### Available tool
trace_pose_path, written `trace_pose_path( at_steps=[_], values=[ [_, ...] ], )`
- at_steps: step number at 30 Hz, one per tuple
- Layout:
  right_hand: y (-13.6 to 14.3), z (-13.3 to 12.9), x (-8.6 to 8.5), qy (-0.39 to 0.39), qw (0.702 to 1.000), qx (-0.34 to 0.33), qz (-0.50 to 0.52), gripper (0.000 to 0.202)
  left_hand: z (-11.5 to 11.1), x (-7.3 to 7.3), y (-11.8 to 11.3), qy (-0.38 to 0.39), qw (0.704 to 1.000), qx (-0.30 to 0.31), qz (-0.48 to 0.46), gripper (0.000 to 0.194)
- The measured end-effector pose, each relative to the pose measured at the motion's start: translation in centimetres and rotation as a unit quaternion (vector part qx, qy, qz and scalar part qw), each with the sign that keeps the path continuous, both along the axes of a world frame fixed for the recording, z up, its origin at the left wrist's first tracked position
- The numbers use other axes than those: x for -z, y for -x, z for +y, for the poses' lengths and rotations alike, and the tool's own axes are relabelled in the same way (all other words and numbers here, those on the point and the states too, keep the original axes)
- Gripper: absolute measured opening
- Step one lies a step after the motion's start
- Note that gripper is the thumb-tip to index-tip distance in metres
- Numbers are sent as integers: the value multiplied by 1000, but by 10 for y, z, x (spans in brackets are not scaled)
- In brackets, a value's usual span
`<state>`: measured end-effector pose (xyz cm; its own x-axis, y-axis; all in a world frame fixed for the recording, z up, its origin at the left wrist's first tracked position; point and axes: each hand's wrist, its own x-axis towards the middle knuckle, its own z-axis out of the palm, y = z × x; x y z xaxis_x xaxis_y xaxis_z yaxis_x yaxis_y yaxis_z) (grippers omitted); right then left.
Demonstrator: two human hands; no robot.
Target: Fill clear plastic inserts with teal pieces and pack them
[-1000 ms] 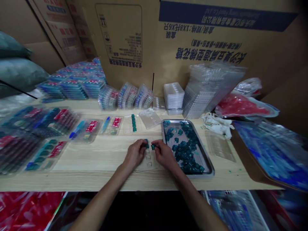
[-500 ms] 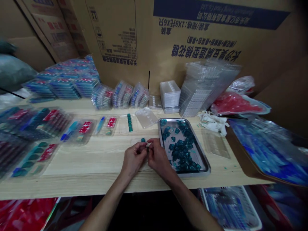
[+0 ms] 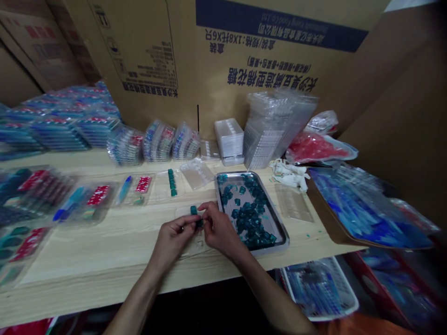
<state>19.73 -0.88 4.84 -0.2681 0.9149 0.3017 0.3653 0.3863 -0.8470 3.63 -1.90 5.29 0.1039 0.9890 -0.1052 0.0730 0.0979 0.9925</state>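
My left hand and my right hand meet over a clear plastic blister tray lying on the table. Between their closed fingertips is a small dark teal gem-like piece, partly covered by the fingers. Just beyond it, another teal piece sits in the tray's row of slots. Close to the right hand stands a metal tray with a loose heap of teal pieces. Farther back, a second blister tray carries a filled teal row.
Filled packs with red cards spread over the left side. Stacked clear trays and a taller stack stand before a large carton. White gloves and a box of blue items are at right. A white basket sits below.
The view has swung to the right, so everything appears shifted left. My hands remain together at the blister tray, and more of its slots now show.
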Motion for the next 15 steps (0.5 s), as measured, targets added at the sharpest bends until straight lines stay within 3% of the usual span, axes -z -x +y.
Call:
trace_pose_path(
  at_steps=[3,5,6,8,10,12,15],
  values=[
    [-12,11,1,4,999,-37,-18,39,2,-4,2,106,983,-34,-143,37],
    [-26,24,1,-11,998,-18,-65,38,4,-4,8,116,979,-54,-157,38],
    [-34,32,2,-24,994,25,-106,37,5,-4,13,102,983,-61,-140,36],
    [-50,49,2,-28,963,145,-223,34,8,-1,21,34,996,-60,-54,29],
    [-62,63,3,15,918,199,-342,31,9,3,24,-72,994,-38,71,16],
    [-68,71,4,57,886,194,-418,30,9,9,22,-174,969,-3,175,15],
    [-69,74,2,70,874,189,-442,31,10,21,13,-256,932,39,254,24]
  ],
)
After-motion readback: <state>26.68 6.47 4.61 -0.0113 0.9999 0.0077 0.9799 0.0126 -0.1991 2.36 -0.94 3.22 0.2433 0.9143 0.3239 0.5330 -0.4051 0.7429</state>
